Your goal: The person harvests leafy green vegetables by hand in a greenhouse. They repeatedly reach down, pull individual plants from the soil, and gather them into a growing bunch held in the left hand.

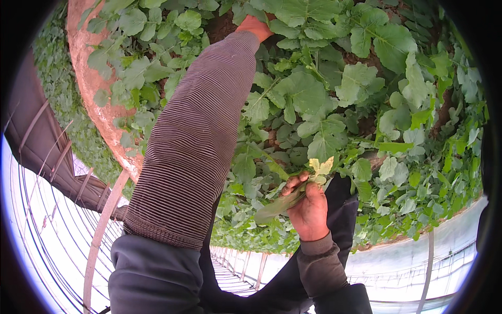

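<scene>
My right hand (308,208) is turned palm up in the lower middle, its soiled fingers curled around a small bunch of picked leaves (280,204). A yellowed leaf (322,167) pokes out past the thumb, while a broad green blade hangs out on the other side, slightly blurred. Far forward, at the top, my left hand (255,27) reaches down among leafy green plants (302,92). Leaves cover its fingers, so what they touch is hidden. A striped sleeve (196,133) covers the left forearm.
Dense low plants with lobed leaves surround both hands, brown soil (221,27) showing in gaps. A bare earth strip (92,74) curves along the left. My dark-trousered leg (341,212) stands beside the right hand. Posts (104,235) and plastic-covered greenhouse walls (447,255) appear around the rim.
</scene>
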Demonstrator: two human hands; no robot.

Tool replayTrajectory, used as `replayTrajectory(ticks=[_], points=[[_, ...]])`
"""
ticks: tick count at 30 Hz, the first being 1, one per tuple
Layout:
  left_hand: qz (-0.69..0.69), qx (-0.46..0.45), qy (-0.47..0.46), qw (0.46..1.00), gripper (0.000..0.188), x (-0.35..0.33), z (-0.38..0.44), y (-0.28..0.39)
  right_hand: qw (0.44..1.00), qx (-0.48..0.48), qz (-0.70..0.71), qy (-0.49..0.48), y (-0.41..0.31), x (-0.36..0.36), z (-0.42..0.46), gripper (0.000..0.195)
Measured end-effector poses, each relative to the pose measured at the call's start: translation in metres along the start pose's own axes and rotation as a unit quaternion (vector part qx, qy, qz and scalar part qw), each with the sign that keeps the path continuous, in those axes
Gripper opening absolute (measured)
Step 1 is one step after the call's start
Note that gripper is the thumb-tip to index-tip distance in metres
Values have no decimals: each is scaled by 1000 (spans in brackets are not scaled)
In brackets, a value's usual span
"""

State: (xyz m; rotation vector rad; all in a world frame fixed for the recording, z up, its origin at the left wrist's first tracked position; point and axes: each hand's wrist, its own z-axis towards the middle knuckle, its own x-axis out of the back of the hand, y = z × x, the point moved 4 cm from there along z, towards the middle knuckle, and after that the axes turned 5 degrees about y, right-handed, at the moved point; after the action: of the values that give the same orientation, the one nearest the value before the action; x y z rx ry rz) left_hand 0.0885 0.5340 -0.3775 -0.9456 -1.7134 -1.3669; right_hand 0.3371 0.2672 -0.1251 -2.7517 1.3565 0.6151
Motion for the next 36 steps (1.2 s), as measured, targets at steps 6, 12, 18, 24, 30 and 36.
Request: replayTrajectory(ticks=[6,12,18,24,30,36], points=[[29,-4,-41,999,36,5,10,-6,1000,0,17,-2,-1,3,-1,34],[59,-32,-71,995,38,12,12,-12,999,-3,39,-16,-5,-1,-4,29],[80,-53,-100,990,41,11,21,-16,999,-7,40,-12,-8,-2,-5,30],[7,51,-163,985,42,49,2,2,1000,-7,23,-7,-9,-1,-8,23],[-37,278,-220,934,29,129,-76,43,997,18,71,-26,-18,-1,-13,26],[-226,346,-223,883,20,201,-201,134,999,23,21,34,-19,3,-12,16]])
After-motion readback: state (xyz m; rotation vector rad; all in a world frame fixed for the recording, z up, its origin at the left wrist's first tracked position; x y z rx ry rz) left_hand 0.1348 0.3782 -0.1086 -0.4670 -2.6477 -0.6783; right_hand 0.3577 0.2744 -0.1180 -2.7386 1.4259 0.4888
